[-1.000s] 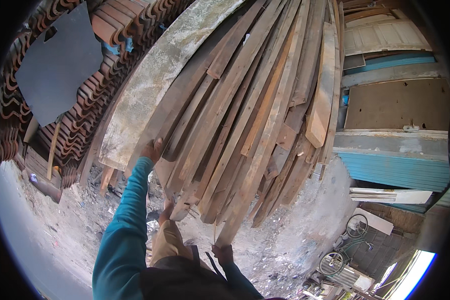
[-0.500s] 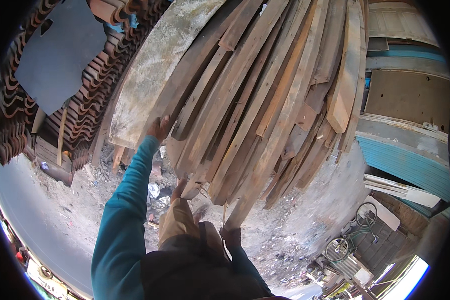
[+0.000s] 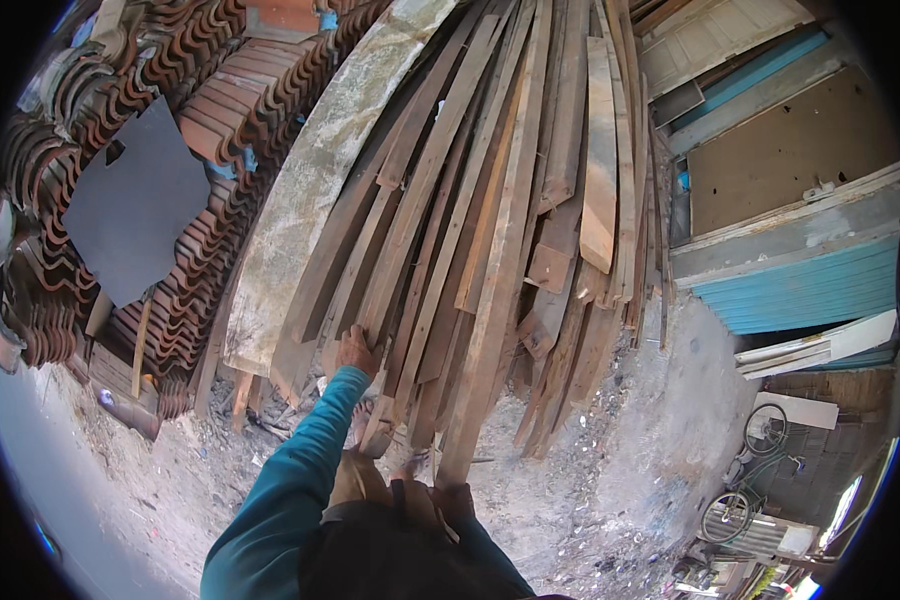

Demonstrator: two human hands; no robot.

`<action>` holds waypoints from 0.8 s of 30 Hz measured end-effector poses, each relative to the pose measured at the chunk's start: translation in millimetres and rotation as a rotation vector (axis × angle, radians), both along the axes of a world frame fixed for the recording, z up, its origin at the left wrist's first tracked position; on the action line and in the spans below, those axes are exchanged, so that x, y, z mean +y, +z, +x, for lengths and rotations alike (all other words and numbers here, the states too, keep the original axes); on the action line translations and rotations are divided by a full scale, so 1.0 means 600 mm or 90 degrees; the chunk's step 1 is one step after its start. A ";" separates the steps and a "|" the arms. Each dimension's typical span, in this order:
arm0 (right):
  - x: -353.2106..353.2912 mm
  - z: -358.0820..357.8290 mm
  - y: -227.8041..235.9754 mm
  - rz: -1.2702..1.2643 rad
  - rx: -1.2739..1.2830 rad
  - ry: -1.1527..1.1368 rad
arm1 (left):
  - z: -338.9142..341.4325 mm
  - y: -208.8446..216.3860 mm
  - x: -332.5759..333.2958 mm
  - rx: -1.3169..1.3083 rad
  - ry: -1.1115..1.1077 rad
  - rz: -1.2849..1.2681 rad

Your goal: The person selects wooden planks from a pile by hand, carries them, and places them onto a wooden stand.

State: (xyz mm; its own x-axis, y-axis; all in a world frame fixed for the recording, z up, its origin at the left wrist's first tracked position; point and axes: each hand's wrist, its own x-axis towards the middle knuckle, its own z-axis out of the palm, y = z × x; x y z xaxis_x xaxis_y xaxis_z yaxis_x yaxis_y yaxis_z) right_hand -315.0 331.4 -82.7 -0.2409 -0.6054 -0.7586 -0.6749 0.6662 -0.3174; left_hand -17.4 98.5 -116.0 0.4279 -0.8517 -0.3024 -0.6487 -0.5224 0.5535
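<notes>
A pile of long, weathered wooden beams [image 3: 430, 210] fans out ahead of me. My left hand [image 3: 357, 352] is on the near part of a brown beam [image 3: 395, 255] left of the pile's middle, fingers curled over its edge. Close to my body, my right hand [image 3: 455, 502] grips the near end of a long pale beam [image 3: 480, 360] that slopes down from the pile. Its fingers are partly hidden under the wood. Other beam ends lie between my hands, and one of my bare feet shows below them.
Left of the pile lies a pale, stained slab [image 3: 315, 215]. Beyond it are stacked clay roof tiles [image 3: 205, 245] and a grey sheet [image 3: 135, 205]. Old doors and blue panels [image 3: 800, 285] stand at the right, with a bicycle [image 3: 745, 490] below them. Debris litters the ground [image 3: 610, 490].
My left hand has left the dark beam at the pile's left side and shifted right onto another beam. My right hand keeps hold of its beam's end. The view has turned.
</notes>
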 end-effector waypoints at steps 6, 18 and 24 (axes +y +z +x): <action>0.020 -0.032 -0.035 -0.011 -0.074 -0.014 | 0.027 0.102 -0.023 0.136 -0.106 0.036; 0.013 -0.001 0.015 -0.141 -0.083 -0.120 | 0.160 0.062 0.060 0.030 -0.160 0.102; 0.018 0.013 0.076 -0.149 -0.046 -0.066 | 0.038 0.109 0.109 -0.087 -0.053 -0.126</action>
State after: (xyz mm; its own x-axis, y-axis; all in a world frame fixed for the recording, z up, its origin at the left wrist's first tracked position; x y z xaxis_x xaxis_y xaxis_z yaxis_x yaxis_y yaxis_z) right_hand -307.1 342.2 -37.0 -0.2620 -0.7415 -0.6177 -0.5767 0.6335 -0.5158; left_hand 5.6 163.7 -50.5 0.3795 -0.9225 -0.0708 -0.7605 -0.3546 0.5439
